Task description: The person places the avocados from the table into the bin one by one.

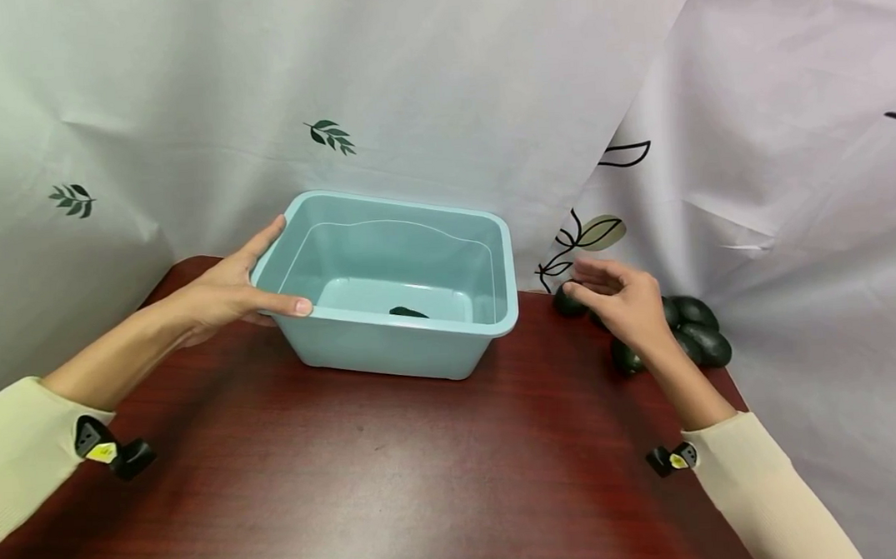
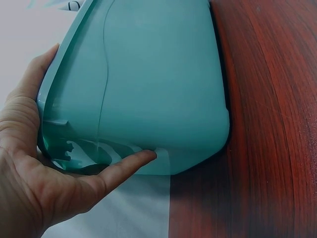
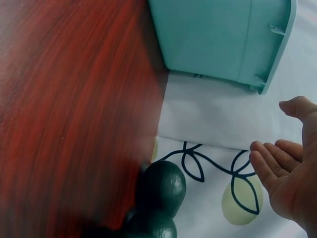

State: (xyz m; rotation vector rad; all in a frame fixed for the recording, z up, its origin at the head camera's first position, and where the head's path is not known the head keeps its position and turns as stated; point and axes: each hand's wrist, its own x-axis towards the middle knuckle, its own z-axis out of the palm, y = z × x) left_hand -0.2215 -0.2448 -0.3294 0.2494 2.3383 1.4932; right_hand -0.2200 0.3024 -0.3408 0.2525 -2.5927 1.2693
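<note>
A light blue plastic tub (image 1: pixel 391 349) stands near the back of the table. My left hand (image 1: pixel 227 293) grips its left end, the thumb lying on the front rim and the fingers along the left rim. In the left wrist view the left hand (image 2: pixel 54 183) holds the tub's (image 2: pixel 158 74) corner. Inside the tub lies a dark green avocado (image 1: pixel 408 312), mostly hidden by the front wall. My right hand (image 1: pixel 625 301) hovers over the avocados (image 1: pixel 702 339) at right, fingers loosely bent, holding nothing. The right wrist view shows the right hand (image 3: pixel 290 173) apart from an avocado (image 3: pixel 166 188).
The dark red wooden table (image 1: pixel 396 465) stretches in front of the tub. White cloth (image 1: pixel 439 80) with leaf prints hangs behind and along the right side. Several avocados sit close together at the table's right back edge.
</note>
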